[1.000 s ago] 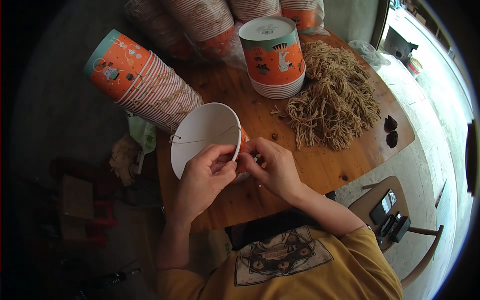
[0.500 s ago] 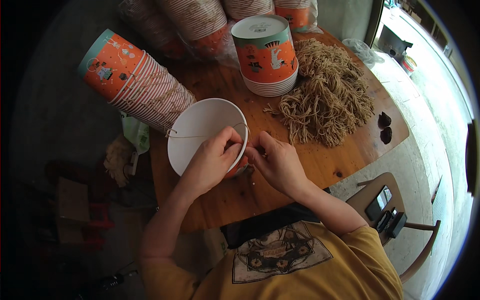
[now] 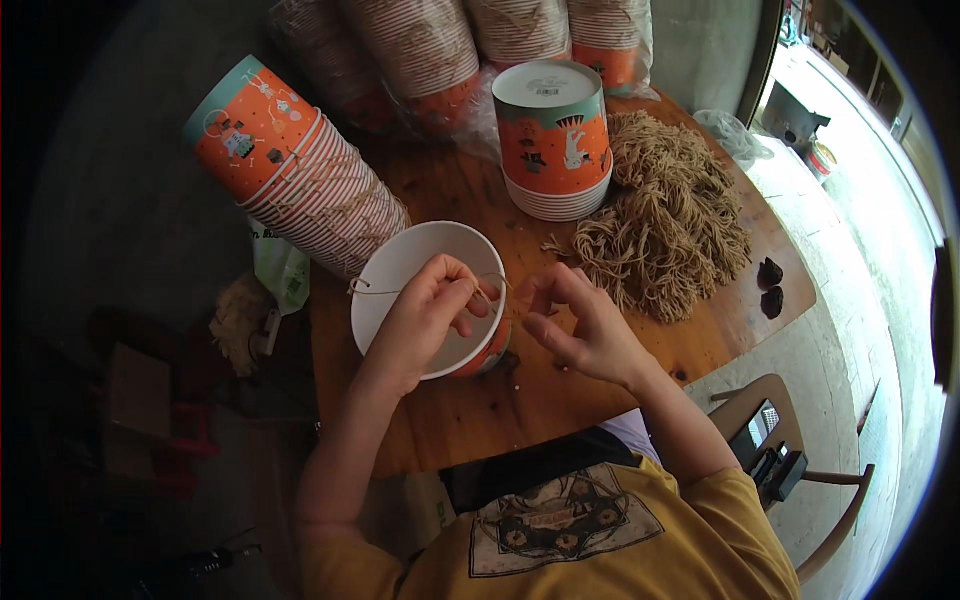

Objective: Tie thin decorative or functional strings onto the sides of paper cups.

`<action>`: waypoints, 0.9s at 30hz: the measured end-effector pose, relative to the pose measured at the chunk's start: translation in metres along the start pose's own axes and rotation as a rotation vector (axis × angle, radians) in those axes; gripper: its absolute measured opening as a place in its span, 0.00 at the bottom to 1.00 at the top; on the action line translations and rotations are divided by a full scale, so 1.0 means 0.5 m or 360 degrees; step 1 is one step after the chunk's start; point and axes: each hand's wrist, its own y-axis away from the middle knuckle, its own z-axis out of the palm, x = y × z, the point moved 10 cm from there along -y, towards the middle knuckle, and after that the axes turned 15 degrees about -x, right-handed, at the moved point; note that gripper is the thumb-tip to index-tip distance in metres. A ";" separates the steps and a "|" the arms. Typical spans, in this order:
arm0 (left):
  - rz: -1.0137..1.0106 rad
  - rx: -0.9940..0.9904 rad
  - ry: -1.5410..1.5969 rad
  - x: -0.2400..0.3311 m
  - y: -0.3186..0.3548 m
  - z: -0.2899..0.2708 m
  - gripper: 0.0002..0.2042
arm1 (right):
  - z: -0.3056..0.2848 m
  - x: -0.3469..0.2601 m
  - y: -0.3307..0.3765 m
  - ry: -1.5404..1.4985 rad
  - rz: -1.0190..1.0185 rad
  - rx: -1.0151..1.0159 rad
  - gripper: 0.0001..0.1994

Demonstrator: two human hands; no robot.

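A paper bucket (image 3: 400,258), white inside and orange outside, stands upright at the near side of the table. Brown twine (image 3: 381,293) runs from a hole in its left rim across the mouth towards the right rim. Over the bucket's mouth, my left hand (image 3: 430,315) is closed, pinching the twine near the right rim with thumb and forefinger. My right hand (image 3: 588,328) hovers just right of the bucket, fingers apart, and nothing shows in it. Beyond it lies a heap of cut brown twine (image 3: 680,215).
An upside-down stack of orange buckets (image 3: 553,140) stands behind. Another nested stack (image 3: 310,180) leans at the left, twine along it. Bagged stacks (image 3: 425,60) line the back. Two dark pieces (image 3: 770,287) lie at the table's right edge, near a chair (image 3: 775,400) holding a phone.
My right hand has come away from the rim to the right and opened. My left hand keeps its pinch over the bucket. The whole view has shifted slightly.
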 end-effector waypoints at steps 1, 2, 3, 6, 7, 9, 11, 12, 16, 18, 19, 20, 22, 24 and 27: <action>-0.0022 -0.0024 0.0271 -0.008 -0.002 0.004 0.04 | -0.007 -0.013 -0.006 0.0112 -0.0051 -0.0003 0.12; -0.0015 -0.0021 0.0271 -0.008 -0.004 0.005 0.04 | -0.012 -0.013 -0.009 0.0117 -0.0056 -0.0006 0.12; 0.0000 -0.0041 0.0333 -0.012 -0.006 0.007 0.04 | -0.014 -0.014 -0.013 0.0131 -0.0070 -0.0032 0.12; 0.0012 -0.0056 0.0396 -0.013 -0.016 0.018 0.03 | -0.023 -0.009 -0.021 0.0059 -0.0033 -0.0110 0.12; 0.0006 -0.0049 0.0393 -0.013 -0.018 0.021 0.03 | -0.023 -0.002 -0.024 -0.0034 0.0017 -0.0159 0.13; 0.0038 -0.0092 0.0411 -0.015 -0.022 0.024 0.04 | -0.029 0.004 -0.029 -0.0214 0.0030 -0.0171 0.12; 0.0070 -0.0139 0.0425 -0.011 -0.023 0.032 0.05 | -0.029 0.013 -0.031 -0.0393 0.0043 -0.0178 0.11; 0.0063 -0.0126 0.0460 -0.012 -0.021 0.033 0.05 | -0.027 0.021 -0.031 -0.0388 0.0052 -0.0176 0.11; 0.0029 -0.0080 0.0556 -0.012 -0.017 0.032 0.04 | -0.020 0.031 -0.036 -0.0261 0.0192 -0.0166 0.11; 0.0076 -0.0059 0.0632 -0.007 -0.012 0.025 0.05 | -0.010 0.024 -0.038 -0.0204 0.0150 -0.0188 0.12; 0.0125 -0.0039 0.0708 -0.003 -0.009 0.018 0.06 | -0.005 0.019 -0.039 -0.0145 0.0111 -0.0210 0.12; 0.0136 -0.0027 0.0716 -0.001 -0.005 0.012 0.07 | -0.002 0.022 -0.036 -0.0151 0.0114 -0.0215 0.12; 0.0112 -0.0009 0.0712 0.003 0.001 0.003 0.07 | -0.003 0.038 -0.027 -0.0196 0.0174 -0.0200 0.12; 0.0050 -0.0030 0.0523 0.001 0.006 0.000 0.07 | 0.003 0.057 -0.017 -0.0205 0.0179 -0.0178 0.13; -0.0014 -0.0074 0.0240 -0.002 0.016 -0.001 0.07 | 0.008 0.042 -0.015 -0.0179 0.0137 -0.0175 0.14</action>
